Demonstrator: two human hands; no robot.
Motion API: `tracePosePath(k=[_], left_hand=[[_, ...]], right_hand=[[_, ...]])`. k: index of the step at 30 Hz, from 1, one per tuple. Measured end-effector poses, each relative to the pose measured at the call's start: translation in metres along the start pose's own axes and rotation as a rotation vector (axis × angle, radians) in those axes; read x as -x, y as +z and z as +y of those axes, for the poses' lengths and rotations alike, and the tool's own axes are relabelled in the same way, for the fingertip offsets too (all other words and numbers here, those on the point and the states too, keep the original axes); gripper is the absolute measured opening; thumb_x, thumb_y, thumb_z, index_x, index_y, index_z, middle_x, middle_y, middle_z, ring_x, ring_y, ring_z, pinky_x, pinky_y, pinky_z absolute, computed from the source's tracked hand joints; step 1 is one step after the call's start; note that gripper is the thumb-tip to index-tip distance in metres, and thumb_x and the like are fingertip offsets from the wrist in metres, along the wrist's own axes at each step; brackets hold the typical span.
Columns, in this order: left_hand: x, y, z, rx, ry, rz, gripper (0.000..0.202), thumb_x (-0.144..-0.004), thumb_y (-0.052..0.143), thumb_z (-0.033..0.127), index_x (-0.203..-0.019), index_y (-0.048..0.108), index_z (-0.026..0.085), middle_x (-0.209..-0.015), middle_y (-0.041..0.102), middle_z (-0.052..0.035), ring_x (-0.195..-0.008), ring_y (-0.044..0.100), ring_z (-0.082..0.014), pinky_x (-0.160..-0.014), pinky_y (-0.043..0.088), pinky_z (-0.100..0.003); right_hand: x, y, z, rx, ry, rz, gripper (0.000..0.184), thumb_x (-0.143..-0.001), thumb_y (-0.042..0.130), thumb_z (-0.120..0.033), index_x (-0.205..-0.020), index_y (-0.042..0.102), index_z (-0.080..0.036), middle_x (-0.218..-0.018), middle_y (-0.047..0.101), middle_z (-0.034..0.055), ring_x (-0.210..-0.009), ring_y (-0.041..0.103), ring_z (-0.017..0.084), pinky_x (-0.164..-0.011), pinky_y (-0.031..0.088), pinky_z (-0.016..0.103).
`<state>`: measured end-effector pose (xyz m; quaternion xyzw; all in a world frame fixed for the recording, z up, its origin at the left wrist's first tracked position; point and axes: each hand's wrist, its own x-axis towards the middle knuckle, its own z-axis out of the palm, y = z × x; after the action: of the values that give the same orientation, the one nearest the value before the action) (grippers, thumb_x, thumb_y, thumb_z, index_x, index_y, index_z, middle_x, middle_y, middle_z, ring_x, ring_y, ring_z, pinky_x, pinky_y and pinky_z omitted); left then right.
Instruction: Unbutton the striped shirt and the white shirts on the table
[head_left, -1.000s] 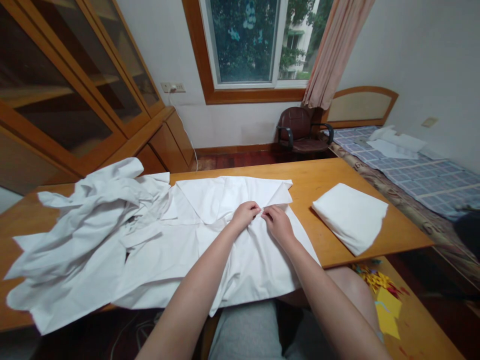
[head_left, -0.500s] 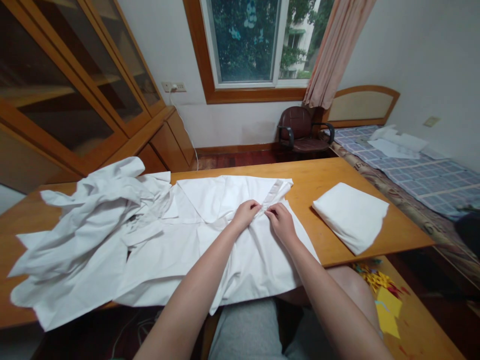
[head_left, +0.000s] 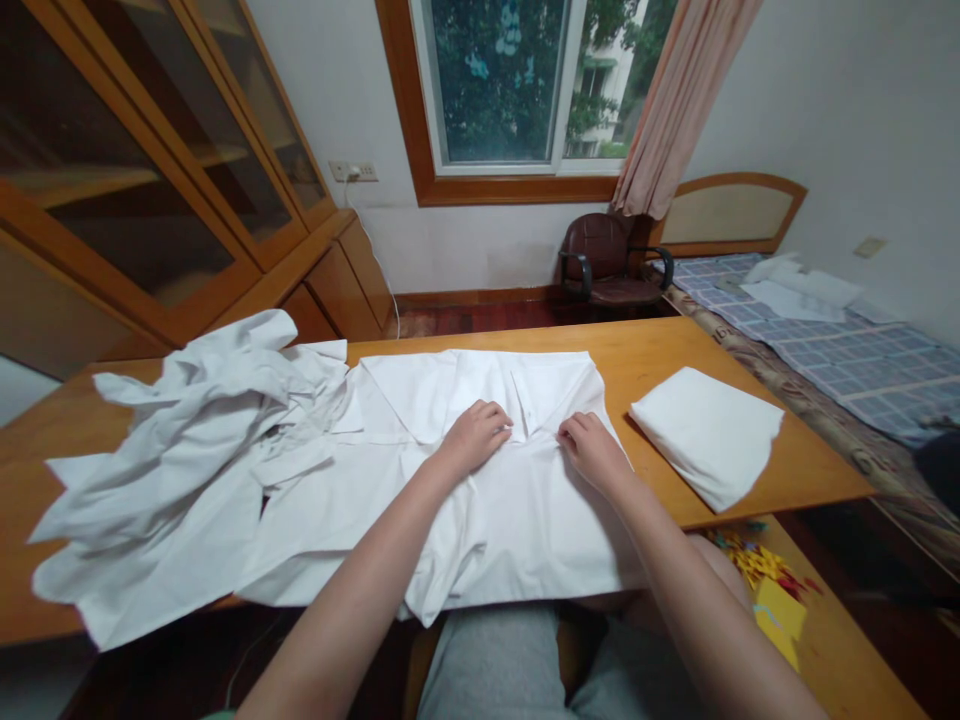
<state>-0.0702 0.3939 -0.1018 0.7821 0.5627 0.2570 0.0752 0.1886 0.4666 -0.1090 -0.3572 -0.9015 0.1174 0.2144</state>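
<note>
A white garment [head_left: 540, 520], which looks like a shirt or coat with a front opening, lies spread on the wooden table in front of me. My left hand [head_left: 478, 437] is on its middle, fingers curled and closed at the cloth beside the opening. To the right, my right hand [head_left: 591, 447] pinches the fabric near the garment's right side. Between the two hands the cloth lies fairly flat, with a slit-like fold above them. Loose folds bunch under my left forearm. The exact grip of the left fingertips is partly hidden.
A crumpled heap of white cloth [head_left: 180, 450] covers the table's left part. At right lies a folded white cloth [head_left: 709, 435] on the wooden table [head_left: 660, 345]. Yellow pieces [head_left: 780, 610] sit on a lower surface. Beyond are a chair [head_left: 600, 255], a bed [head_left: 810, 340] and a cabinet [head_left: 345, 280].
My hands have moved apart, the left one leftward and the right one slightly rightward. The garment's upper right edge, with its folded strip, now lies flatter and wider.
</note>
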Motion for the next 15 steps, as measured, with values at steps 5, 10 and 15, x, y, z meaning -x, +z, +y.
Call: tracePosePath(k=[5, 10, 15], left_hand=[[0.004, 0.011, 0.007, -0.105, 0.004, -0.096, 0.012, -0.093, 0.060, 0.029, -0.098, 0.068, 0.022, -0.098, 0.063, -0.0065, -0.097, 0.055, -0.0224, -0.088, 0.046, -0.035], [0.006, 0.013, 0.012, -0.107, -0.011, -0.078, 0.008, -0.089, 0.064, 0.025, -0.096, 0.063, 0.020, -0.096, 0.060, -0.0059, -0.098, 0.054, -0.0231, -0.088, 0.047, -0.036], [0.010, 0.012, 0.011, -0.112, -0.004, -0.075, 0.004, -0.089, 0.060, 0.016, -0.088, 0.062, 0.020, -0.093, 0.059, -0.0064, -0.097, 0.053, -0.0235, -0.086, 0.047, -0.036]], right_hand=[[-0.001, -0.002, -0.032, 0.067, 0.011, 0.092, 0.011, -0.090, 0.057, -0.017, -0.091, 0.067, -0.021, -0.099, 0.063, 0.0126, -0.095, 0.051, 0.030, -0.083, 0.043, 0.042], [-0.005, 0.015, -0.063, -0.028, -0.047, 0.028, 0.009, -0.091, 0.060, -0.024, -0.089, 0.069, -0.022, -0.093, 0.065, 0.0096, -0.093, 0.054, 0.027, -0.084, 0.045, 0.040], [-0.003, 0.033, -0.068, -0.021, -0.015, -0.006, 0.007, -0.089, 0.065, -0.024, -0.084, 0.069, -0.022, -0.090, 0.064, 0.0078, -0.090, 0.055, 0.025, -0.082, 0.045, 0.037]])
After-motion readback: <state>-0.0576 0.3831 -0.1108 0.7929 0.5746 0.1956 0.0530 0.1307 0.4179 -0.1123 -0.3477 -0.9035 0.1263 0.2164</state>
